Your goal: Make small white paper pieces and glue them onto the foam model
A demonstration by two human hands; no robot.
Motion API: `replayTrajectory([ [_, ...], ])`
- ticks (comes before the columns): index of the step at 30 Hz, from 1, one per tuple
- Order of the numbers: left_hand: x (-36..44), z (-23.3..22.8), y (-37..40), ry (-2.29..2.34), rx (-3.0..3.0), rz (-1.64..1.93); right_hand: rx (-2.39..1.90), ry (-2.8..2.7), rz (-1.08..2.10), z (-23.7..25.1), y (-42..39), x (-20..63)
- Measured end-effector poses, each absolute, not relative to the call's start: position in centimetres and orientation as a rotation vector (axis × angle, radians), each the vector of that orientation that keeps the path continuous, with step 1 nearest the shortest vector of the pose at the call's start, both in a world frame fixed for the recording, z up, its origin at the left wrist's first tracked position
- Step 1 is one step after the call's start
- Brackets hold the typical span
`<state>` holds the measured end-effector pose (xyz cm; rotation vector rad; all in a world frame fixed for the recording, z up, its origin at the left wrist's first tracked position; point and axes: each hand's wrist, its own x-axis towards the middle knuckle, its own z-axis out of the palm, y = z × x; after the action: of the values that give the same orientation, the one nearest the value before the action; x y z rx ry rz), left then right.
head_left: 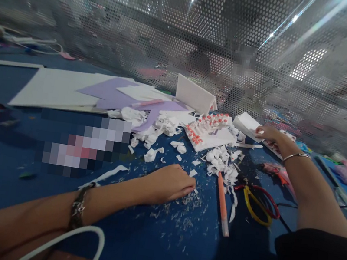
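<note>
Our left hand (169,184) lies knuckles up on the blue table (149,240), fingers curled loosely and grasping nothing that we can see; the fingertips rest among fine white shavings (180,212), as if pressing or sweeping the crumbs together. A dark bracelet (78,207) sits on that wrist.

Our right hand (267,132) reaches far forward and rests on the edge of a white foam block (247,125). The fingers lie over the block, but we cannot tell whether they grip it or only touch it. A thin bangle (296,156) circles that wrist.

Between the two hands stands a white foam model studded with small red pieces (208,131), just left of the right hand. A heap of torn white scraps (224,162) spreads below it, near the left fingertips.

Just right of the left hand lies an orange pen-shaped tool (223,203), and beyond it scissors with red and yellow handles (260,203), under the right forearm. Any sweep rightward would meet both.

Farther ahead of the left hand lie a large white sheet (58,87), purple paper (113,92) and a folded white card standing like a tent (195,95). A perforated screen (189,31) closes off the back.
</note>
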<state>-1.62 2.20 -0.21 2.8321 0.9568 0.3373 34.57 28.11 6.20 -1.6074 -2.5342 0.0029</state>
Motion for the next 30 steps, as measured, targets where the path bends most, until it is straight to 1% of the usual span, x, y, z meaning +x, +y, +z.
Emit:
replayTrajectory([
  [3, -1.7, -0.2, 2.2, 0.952, 2.841, 0.325, -1.818, -2.607, 0.074, 6.5, 28.4, 34.9],
  [9, -1.6, 0.3, 2.0, 0.978, 2.823, 0.279, -2.099, -2.477, 0.027, 6.0, 28.6, 35.2],
  [15, -1.6, 0.4, 2.0, 0.982, 2.820, 0.253, -2.205, -2.391, 0.066, 5.7, 28.5, 35.2],
  [24, -1.7, 0.2, 2.0, 0.956, 2.795, 0.323, -1.937, -2.450, 0.214, 5.7, 28.8, 35.9],
  [27, -1.6, 0.1, 2.0, 0.952, 2.796, 0.343, -1.706, -2.463, 0.203, 5.4, 29.0, 35.7],
  [30, -1.6, 0.1, 2.0, 0.950, 2.797, 0.341, -1.328, -2.471, 0.175, 5.1, 28.7, 35.0],
])
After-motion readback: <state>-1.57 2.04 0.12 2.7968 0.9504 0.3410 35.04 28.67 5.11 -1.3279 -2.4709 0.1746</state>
